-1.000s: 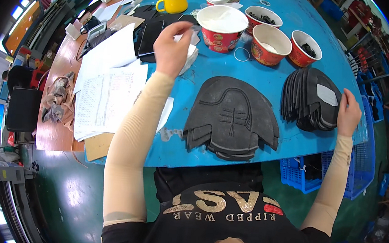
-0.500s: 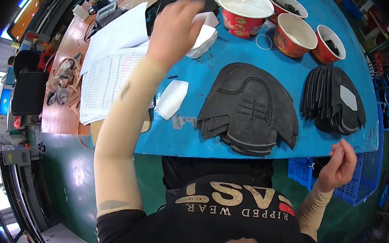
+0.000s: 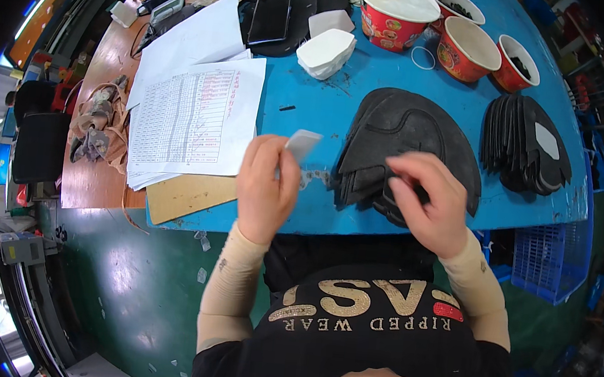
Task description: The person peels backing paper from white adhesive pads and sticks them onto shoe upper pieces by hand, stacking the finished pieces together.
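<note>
My left hand point(image 3: 268, 185) is closed on a white paper piece point(image 3: 304, 142), which sticks up from its fingertips above the blue table, beside the printed sheets. Over the lower part of a stack of black shaped pads point(image 3: 414, 123) is my right hand point(image 3: 431, 204). Its fingers are half bent, thumb and forefinger apart, and I see nothing in them. Stitch-like grooves mark the top pad; my right hand hides part of it. A stack of white paper pieces point(image 3: 326, 54) lies farther back. To the right stands another black pad stack point(image 3: 521, 144) with a white piece point(image 3: 546, 141) on top.
Red paper tubs point(image 3: 395, 34) stand at the back, some holding small black bits. A black phone point(image 3: 270, 17) lies at back left. Printed sheets point(image 3: 192, 116) cover the left side over a tan board point(image 3: 192, 196). A blue crate point(image 3: 549, 263) sits below the table's right edge.
My left hand has come back from the far papers toward me and now holds the white piece that lay on the table. My right hand has moved left over the black pad stack.
</note>
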The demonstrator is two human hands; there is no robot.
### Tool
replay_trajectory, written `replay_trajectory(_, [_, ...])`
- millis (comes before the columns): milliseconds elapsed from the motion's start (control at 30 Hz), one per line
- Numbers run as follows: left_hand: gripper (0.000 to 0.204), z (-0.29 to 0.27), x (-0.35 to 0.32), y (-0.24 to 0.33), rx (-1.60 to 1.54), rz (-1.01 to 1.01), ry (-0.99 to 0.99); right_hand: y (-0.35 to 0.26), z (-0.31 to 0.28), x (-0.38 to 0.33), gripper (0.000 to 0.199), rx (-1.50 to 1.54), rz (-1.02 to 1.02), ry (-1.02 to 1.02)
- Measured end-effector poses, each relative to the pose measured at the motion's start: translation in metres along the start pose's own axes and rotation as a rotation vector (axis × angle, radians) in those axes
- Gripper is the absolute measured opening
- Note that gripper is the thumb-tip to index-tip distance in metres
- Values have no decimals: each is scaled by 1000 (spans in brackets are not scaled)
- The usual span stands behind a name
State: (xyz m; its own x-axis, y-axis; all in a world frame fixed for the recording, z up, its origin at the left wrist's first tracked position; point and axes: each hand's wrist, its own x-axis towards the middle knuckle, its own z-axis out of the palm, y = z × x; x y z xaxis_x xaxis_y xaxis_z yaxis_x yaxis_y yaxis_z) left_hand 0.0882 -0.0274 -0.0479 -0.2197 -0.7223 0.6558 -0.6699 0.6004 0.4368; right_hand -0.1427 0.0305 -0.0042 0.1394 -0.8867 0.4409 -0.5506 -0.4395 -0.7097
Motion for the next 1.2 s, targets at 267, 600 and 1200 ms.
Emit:
replay_trajectory(267, [7, -1, -15, 16, -651, -385, -87, -18, 48, 38, 14, 406, 231, -104])
replay_trajectory(600, [32, -21, -14, -12, -215, 147, -56, 3, 53, 68, 19, 436, 277, 157])
replay_trajectory(1200, [47, -3, -15, 26, -234, -198, 11, -5, 56, 38, 10, 167, 48, 17])
